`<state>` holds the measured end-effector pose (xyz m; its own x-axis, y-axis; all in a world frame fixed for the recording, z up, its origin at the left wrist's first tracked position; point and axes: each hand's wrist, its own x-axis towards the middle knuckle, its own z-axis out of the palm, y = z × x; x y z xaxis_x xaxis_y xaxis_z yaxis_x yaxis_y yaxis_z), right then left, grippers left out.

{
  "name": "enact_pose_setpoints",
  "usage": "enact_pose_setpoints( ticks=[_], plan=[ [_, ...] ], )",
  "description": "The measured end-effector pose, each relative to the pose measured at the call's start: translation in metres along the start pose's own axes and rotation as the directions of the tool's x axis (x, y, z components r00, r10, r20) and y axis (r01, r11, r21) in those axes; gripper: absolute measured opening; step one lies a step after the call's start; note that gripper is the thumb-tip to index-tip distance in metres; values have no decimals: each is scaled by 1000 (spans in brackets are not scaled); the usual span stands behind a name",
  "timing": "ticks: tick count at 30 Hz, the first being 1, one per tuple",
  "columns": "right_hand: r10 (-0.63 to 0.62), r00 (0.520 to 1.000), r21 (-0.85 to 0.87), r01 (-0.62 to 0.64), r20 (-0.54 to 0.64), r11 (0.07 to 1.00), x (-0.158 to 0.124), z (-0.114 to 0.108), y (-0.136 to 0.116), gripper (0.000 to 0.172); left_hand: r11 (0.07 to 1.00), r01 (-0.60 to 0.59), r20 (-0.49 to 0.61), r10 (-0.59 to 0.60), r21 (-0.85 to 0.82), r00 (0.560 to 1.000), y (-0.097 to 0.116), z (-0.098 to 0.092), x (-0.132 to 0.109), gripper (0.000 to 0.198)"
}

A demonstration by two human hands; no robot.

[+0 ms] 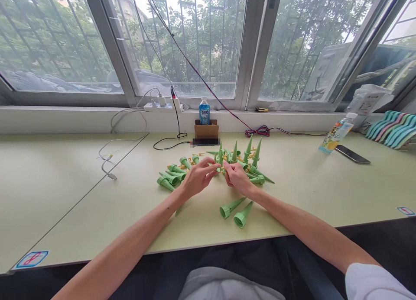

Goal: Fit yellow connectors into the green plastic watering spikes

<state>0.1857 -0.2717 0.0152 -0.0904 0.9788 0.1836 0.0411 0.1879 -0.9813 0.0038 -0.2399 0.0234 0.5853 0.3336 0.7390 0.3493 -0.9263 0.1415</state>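
Note:
My left hand [199, 178] and my right hand [238, 176] meet over a pile of green plastic plant-watering spikes, both with fingers pinched. At my left fingertips is a green watering spike [219, 168], mostly covered by the fingers. The right thumb and fingers press together beside it; what they hold is hidden, with a bit of yellow showing close by. Behind the hands several spikes stand point up, such as this upright spike [256, 153]. Left of my left hand lie more spikes [165, 182]. Two loose spikes [242, 215] lie nearer me, hollow threaded ends facing me.
Small yellow pieces are scattered among the spikes. Behind them stands an open cardboard box [207, 130] with a blue bottle [204, 111]. Cables [260, 131] and a power strip [162, 106] are by the window. To the right are a drink bottle [338, 133], a phone [352, 154] and colored hangers [393, 129].

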Motion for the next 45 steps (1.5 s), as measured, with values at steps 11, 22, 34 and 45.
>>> enact_pose_setpoints(
  ticks=[11, 22, 34, 45],
  plan=[
    [-113, 992, -115, 105, -62, 988, 0, 3, -2, 64, 985, 136, -73, -144, -101, 987, 12, 1, 7, 14],
    [-320, 913, -325, 232, -252, 917, 2, -5, -1, 62, 897, 428, 438, -341, -113, 832, 17, -5, 7, 20],
    [-346, 919, -396, 251, -187, 883, 0, -2, -3, 61, 885, 462, 511, -369, -63, 776, 9, -26, 16, 6],
    [-325, 937, -378, 256, -129, 890, -1, -1, -1, 61, 900, 367, 188, -413, 237, 891, -10, 1, -3, 39]
  ],
)
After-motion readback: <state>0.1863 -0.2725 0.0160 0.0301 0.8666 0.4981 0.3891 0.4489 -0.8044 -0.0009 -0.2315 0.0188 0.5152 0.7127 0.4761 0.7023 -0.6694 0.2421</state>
